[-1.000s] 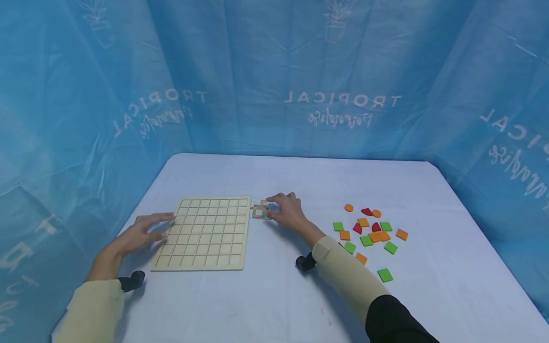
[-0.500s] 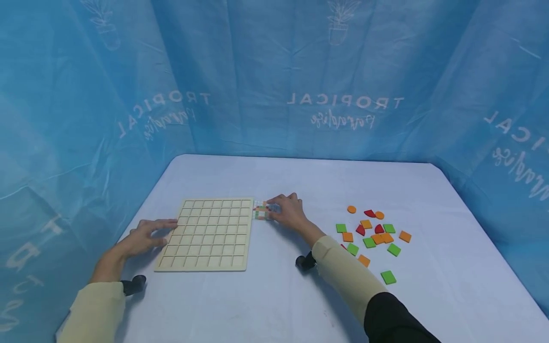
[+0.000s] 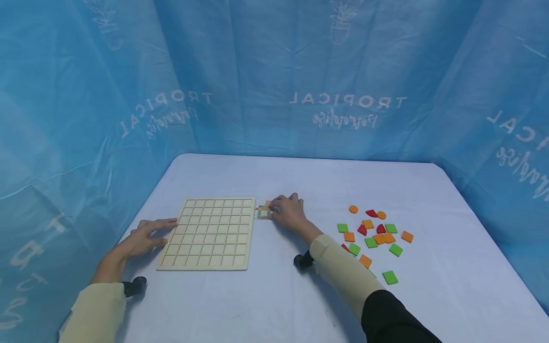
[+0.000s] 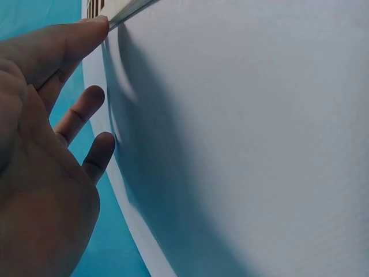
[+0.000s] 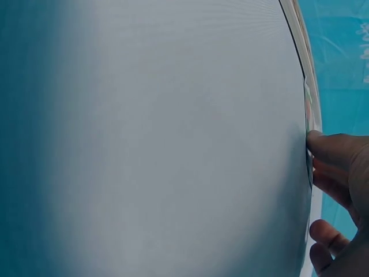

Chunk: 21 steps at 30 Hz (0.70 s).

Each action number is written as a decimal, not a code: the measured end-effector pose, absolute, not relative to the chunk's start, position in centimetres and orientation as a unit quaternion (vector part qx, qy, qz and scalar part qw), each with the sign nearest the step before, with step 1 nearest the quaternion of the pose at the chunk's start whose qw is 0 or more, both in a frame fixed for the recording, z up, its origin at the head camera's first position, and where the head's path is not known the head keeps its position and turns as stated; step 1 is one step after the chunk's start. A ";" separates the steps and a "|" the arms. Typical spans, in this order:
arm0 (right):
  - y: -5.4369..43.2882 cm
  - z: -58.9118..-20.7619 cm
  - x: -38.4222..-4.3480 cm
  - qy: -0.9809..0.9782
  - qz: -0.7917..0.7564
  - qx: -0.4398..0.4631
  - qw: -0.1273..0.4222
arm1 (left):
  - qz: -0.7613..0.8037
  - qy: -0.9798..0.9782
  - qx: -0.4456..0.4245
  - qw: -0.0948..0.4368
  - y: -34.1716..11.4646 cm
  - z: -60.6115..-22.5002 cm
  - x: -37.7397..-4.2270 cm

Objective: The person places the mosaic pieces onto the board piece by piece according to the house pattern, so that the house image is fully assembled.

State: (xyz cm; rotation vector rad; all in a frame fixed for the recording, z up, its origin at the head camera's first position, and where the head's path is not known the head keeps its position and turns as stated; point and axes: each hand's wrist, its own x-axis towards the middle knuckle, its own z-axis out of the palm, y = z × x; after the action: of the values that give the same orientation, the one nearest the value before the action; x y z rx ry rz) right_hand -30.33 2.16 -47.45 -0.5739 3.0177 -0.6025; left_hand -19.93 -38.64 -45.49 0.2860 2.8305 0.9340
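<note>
A cream grid board (image 3: 210, 233) lies flat on the white table. My left hand (image 3: 147, 237) is at its left side, with the fingers extended and the fingertips touching the edge. In the left wrist view, the left hand (image 4: 49, 127) meets the board's corner (image 4: 124, 8) with a fingertip, other fingers spread. A small printed pattern card (image 3: 260, 210) sits against the board's right edge. My right hand (image 3: 289, 213) pinches the card's right side between thumb and forefinger, partly covering it. In the right wrist view, the right hand's thumb (image 5: 334, 147) rests at the card's edge.
Several loose flat pieces lie right of the right forearm: green squares (image 3: 390, 277), orange squares (image 3: 407, 237), orange circles (image 3: 353, 209) and red wedge-shaped pieces (image 3: 371, 213). A blue printed curtain (image 3: 274, 95) stands around the table (image 3: 317, 176).
The right forefinger has come down closer to the thumb at the card. The left hand stays at the board's edge. The head view has shifted slightly; board and card keep their places.
</note>
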 end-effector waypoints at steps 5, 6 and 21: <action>2.6 -47.5 -30.3 0.964 -0.187 -0.187 0.006 | 0.322 0.938 0.114 0.058 -38.4 -45.5 -19.6; 2.8 -47.4 -30.3 0.965 -0.186 -0.187 0.006 | 0.325 0.937 0.119 0.055 -38.3 -45.6 -19.6; 8.2 -47.1 -30.6 0.966 -0.192 -0.173 0.021 | 0.304 0.940 0.155 0.011 -34.1 -46.8 -19.7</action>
State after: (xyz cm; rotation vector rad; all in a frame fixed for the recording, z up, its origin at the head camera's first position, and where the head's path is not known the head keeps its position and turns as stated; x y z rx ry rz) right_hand -30.63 8.24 -47.10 -0.5358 2.9945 -0.5953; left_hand -19.65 -34.08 -46.77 0.4849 2.9331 0.9474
